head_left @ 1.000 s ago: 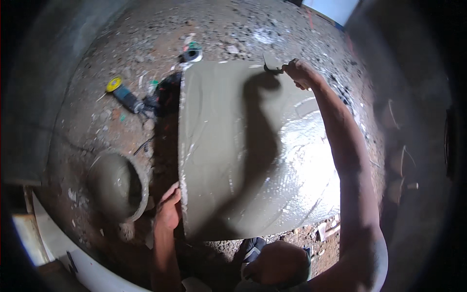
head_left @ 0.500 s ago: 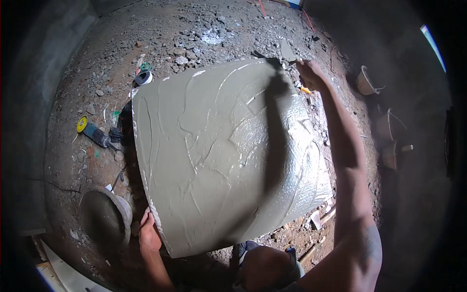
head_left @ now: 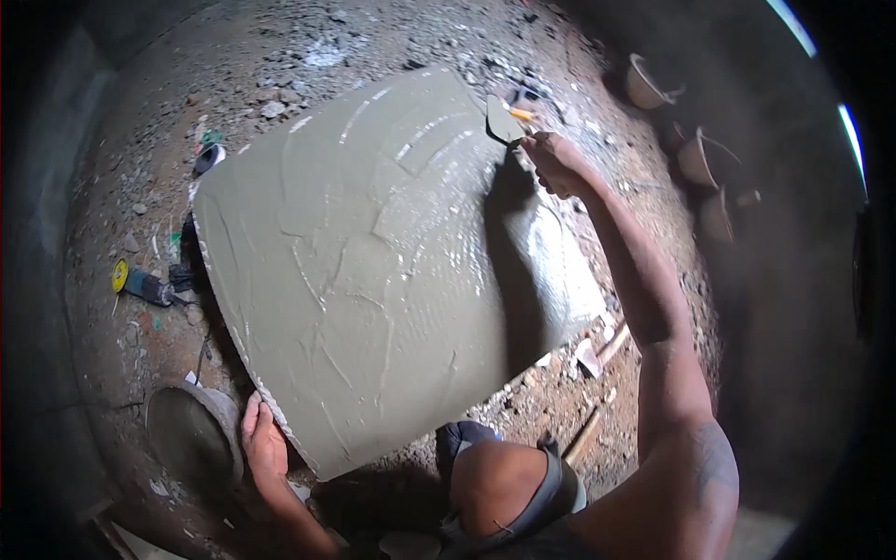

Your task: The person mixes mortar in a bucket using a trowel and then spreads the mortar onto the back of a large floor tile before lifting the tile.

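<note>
A large rectangular slab [head_left: 308,271], its upper face coated with wet grey mortar, fills the middle of the view. Ridges and strokes mark the coating, which shines toward the right side. My left hand [head_left: 265,442] holds the slab's left edge near its closest corner, fingers at the rim. At the far right edge, my right hand [head_left: 557,163] is closed around the handle of a pointing trowel [head_left: 501,119]. The trowel's grey blade points away from me, beside the slab's border. My right arm casts a long shadow over the mortar.
A bucket [head_left: 229,425] stands by my left hand. Farther left lies an angle grinder [head_left: 145,285] with a yellow disc. Several buckets [head_left: 646,86] line the right side. Rubble [head_left: 271,79] covers the ground, and my bent knee [head_left: 499,481] is close to the slab's near edge.
My right hand and the trowel have come nearer along the slab's right edge. The whole view has shifted, so the slab and ground things appear farther left. My left hand keeps its hold.
</note>
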Tool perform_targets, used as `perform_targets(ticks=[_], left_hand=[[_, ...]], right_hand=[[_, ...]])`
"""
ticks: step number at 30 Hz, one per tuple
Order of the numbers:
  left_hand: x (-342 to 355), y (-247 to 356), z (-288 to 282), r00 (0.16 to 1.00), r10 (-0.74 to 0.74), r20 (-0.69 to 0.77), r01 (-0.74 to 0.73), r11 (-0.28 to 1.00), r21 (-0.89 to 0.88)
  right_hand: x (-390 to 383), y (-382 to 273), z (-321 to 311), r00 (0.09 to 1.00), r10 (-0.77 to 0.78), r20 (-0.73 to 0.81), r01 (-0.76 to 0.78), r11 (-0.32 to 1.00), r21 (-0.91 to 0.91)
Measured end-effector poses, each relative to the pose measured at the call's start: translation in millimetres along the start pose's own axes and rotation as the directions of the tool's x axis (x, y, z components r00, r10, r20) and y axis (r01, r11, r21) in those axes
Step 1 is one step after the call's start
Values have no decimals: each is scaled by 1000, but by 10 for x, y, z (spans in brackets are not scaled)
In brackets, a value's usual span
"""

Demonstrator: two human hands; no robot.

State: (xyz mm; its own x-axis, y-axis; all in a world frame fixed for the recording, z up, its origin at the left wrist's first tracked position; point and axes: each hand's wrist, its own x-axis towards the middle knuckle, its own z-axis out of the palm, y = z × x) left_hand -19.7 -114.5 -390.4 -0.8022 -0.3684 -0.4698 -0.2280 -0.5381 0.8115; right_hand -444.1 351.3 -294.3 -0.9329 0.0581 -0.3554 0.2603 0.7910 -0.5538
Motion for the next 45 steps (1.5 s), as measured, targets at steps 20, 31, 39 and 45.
perform_targets(ticks=[20, 31, 39, 45], left_hand=[[100, 18, -61, 1000, -10, 7, 9, 992, 128], [158, 53, -83, 999, 35, -39, -20, 949, 316], [136, 88, -86, 997, 37, -71, -4, 909, 417], [168, 49, -29, 1000, 20, 8, -22, 949, 315]], right_hand=[[-2822, 1751, 131, 976, 61, -207, -16, 977, 213], [-3945, 2255, 715, 983, -66, -170, 74, 996, 40], [-4544, 2418, 825, 978, -83, -190, 133, 955, 267], [-3483, 2131, 1136, 824, -154, -545, 199, 980, 25]])
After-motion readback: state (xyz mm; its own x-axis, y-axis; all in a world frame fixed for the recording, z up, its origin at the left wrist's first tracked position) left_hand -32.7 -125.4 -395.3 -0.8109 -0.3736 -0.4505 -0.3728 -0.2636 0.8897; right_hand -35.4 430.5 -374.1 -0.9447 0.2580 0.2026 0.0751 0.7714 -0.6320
